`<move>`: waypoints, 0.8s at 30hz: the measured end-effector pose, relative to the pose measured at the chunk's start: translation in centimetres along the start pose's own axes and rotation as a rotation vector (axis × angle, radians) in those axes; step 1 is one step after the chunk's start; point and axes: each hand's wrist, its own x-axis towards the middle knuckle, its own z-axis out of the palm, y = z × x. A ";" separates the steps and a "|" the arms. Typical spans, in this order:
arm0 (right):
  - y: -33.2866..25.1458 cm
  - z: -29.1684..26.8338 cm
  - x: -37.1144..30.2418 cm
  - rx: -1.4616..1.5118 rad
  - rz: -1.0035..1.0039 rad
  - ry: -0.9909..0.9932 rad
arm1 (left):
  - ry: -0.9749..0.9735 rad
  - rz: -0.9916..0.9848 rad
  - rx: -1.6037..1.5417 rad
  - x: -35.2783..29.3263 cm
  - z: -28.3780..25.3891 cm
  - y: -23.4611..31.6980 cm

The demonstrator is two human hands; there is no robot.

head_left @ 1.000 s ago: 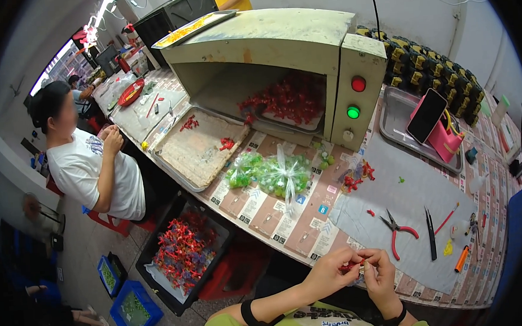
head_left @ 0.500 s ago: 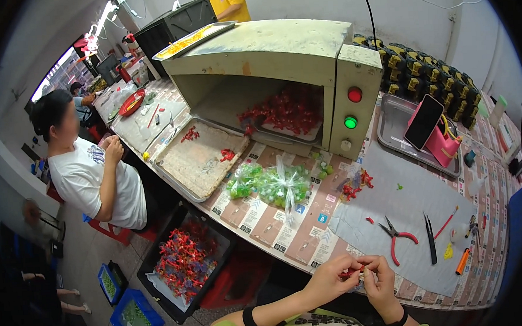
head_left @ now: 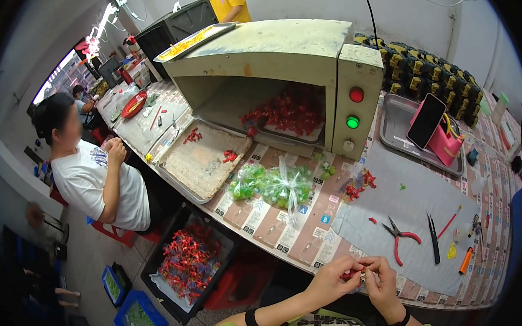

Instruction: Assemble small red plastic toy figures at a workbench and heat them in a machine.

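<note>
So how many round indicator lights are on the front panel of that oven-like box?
2. A red light sits near the top of the control panel; a green light sits directly below it. A small pale knob lies under both. None looks hidden.

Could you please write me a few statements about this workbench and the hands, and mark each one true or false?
1. Both hands pinch one small red piece between them. True: left hand and right hand meet on the small red piece.
2. The red-handled pliers are in the right hand. False: they lie on the grey mat.
3. The clear bags hold green pieces. True.
4. The oven-like box is empty. False: red pieces fill its tray.
</note>
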 end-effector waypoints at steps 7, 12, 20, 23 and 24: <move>0.4 0.0 -0.1 0.010 -0.019 0.012 | -0.004 -0.028 -0.030 0.1 0.4 -0.3; 0.4 0.0 0.0 0.014 -0.008 0.018 | -0.006 -0.032 -0.021 0.2 0.2 0.2; 0.1 -0.2 0.2 0.011 -0.005 -0.001 | 0.005 -0.030 -0.049 0.3 0.3 0.0; 0.0 -0.2 0.2 0.021 0.000 0.004 | 0.001 -0.023 -0.028 0.3 0.3 0.1; 0.1 -0.2 0.1 0.020 0.010 0.002 | 0.004 -0.023 -0.029 0.2 0.3 0.1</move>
